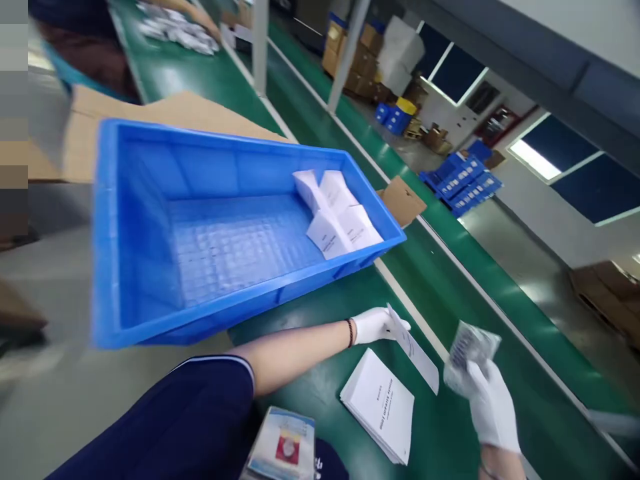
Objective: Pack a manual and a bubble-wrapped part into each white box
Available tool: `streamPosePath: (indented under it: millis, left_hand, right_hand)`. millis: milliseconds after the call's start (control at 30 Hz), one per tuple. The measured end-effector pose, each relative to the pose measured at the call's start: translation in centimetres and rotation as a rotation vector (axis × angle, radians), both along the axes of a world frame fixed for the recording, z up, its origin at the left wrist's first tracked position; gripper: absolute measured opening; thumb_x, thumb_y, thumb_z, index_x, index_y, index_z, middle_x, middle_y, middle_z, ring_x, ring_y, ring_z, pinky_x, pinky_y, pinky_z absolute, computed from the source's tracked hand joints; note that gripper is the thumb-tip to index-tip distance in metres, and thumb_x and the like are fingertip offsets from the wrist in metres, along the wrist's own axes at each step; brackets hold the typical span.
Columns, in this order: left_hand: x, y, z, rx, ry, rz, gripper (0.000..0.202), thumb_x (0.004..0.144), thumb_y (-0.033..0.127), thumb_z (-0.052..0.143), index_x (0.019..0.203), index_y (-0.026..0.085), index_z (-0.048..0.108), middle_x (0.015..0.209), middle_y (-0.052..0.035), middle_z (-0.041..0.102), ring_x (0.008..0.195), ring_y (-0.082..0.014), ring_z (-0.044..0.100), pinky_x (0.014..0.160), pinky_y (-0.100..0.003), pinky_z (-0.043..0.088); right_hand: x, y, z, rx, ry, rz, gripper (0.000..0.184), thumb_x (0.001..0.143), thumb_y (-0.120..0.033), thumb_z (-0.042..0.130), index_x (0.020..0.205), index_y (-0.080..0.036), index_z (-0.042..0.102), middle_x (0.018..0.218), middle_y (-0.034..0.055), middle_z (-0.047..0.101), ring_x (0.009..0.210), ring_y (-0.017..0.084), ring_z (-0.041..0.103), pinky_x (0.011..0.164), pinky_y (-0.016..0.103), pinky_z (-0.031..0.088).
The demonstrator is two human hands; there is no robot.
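My left hand (374, 325), in a white glove, pinches a thin white printed sheet (415, 350) and holds it over the green bench, just above a stack of white booklets (380, 405). My right hand (487, 400), also gloved, grips a small clear plastic bag (470, 350) with something pale inside, to the right of the stack. A large blue plastic bin (150, 233) sits ahead of my left arm with several small white boxes (337, 213) in its far right corner.
A green conveyor belt (475, 280) with white edging runs diagonally on the right. A flat cardboard sheet (150, 113) lies behind the bin. A small printed packet (283, 443) sits near my body. Another person's hand is at the far top beside white items (175, 30).
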State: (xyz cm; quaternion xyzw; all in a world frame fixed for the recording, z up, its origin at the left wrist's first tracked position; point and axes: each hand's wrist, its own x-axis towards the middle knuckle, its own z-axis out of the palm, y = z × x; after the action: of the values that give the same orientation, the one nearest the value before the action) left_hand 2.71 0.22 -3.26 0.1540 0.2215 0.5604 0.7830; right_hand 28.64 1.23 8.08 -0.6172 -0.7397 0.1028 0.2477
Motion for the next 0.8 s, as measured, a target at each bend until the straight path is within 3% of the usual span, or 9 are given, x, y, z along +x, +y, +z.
streamPosePath:
  millis: [67,133,200,267,333,533,667,800]
  left_hand:
    - [-0.2,-0.4,0.6,-0.036,0.012,-0.001,0.012,0.055,0.004,0.068,0.064,0.012,0.067,0.091,-0.013,0.074,0.088,-0.0246,0.071,0.09,-0.04,0.055]
    - [-0.3,-0.8,1.1,-0.038,0.02,-0.009,0.012,0.056,0.004,0.068,0.064,0.012,0.067,0.092,-0.0125,0.074,0.089,-0.0236,0.071,0.093,-0.04,0.054]
    - [-0.3,-1.0,1.3,-0.041,0.023,-0.006,0.012,0.057,0.004,0.067,0.064,0.012,0.067,0.096,-0.0124,0.074,0.091,-0.0233,0.071,0.096,-0.04,0.052]
    - [-0.3,-0.9,1.2,-0.043,0.019,0.001,0.012,0.057,0.003,0.067,0.065,0.013,0.067,0.099,-0.0124,0.075,0.093,-0.0243,0.071,0.099,-0.042,0.051]
    - [-0.3,-0.7,0.9,-0.04,0.018,-0.004,0.012,0.058,0.003,0.067,0.066,0.013,0.066,0.101,-0.0122,0.074,0.097,-0.0252,0.071,0.102,-0.043,0.049]
    - [-0.4,-0.3,0.6,-0.082,0.056,-0.027,0.011,0.061,0.004,0.069,0.066,0.013,0.064,0.105,-0.0127,0.074,0.098,-0.0274,0.072,0.105,-0.048,0.048]
    - [-0.5,-0.4,1.0,-0.09,0.075,-0.035,0.01,0.064,0.005,0.068,0.067,0.013,0.065,0.107,-0.0121,0.073,0.1,-0.0265,0.072,0.106,-0.046,0.048]
    - [-0.5,-0.4,1.0,-0.095,0.081,-0.039,0.008,0.064,0.006,0.068,0.067,0.013,0.067,0.109,-0.0125,0.073,0.101,-0.0266,0.071,0.105,-0.045,0.049]
  right_hand:
    - [-2.3,1.7,1.6,0.049,-0.072,0.069,0.05,0.088,-0.056,0.049,0.112,-0.018,0.07,0.108,0.0127,0.073,0.095,0.033,0.068,0.08,0.046,0.056]
    - [-5.0,3.7,3.2,0.207,-0.254,0.266,0.042,0.093,-0.042,0.043,0.11,-0.018,0.072,0.112,0.0151,0.071,0.105,0.034,0.064,0.09,0.048,0.052]
    - [-7.5,5.9,4.7,0.31,-0.489,0.383,0.038,0.095,-0.031,0.04,0.11,-0.02,0.073,0.108,0.0159,0.071,0.102,0.034,0.062,0.086,0.049,0.052]
    - [-9.8,8.2,6.1,0.282,-0.629,0.39,0.037,0.095,-0.028,0.043,0.12,-0.021,0.069,0.109,0.0161,0.071,0.097,0.033,0.062,0.078,0.046,0.052]
    - [-11.9,10.8,7.0,0.231,-0.636,0.344,0.036,0.095,-0.028,0.047,0.127,-0.021,0.064,0.114,0.0141,0.07,0.098,0.031,0.063,0.079,0.042,0.051]
    - [-16.8,17.1,8.0,0.209,-0.75,0.383,0.03,0.094,-0.017,0.046,0.115,-0.017,0.067,0.111,0.0162,0.069,0.099,0.031,0.062,0.077,0.038,0.046]
    - [-19.6,18.9,8.4,0.26,-0.781,0.46,0.032,0.091,-0.01,0.043,0.113,-0.012,0.066,0.112,0.02,0.067,0.102,0.034,0.061,0.078,0.04,0.046]
    - [-22.6,20.0,7.9,0.233,-0.692,0.413,0.036,0.09,-0.01,0.044,0.12,-0.012,0.064,0.115,0.0204,0.067,0.102,0.036,0.062,0.082,0.044,0.047]
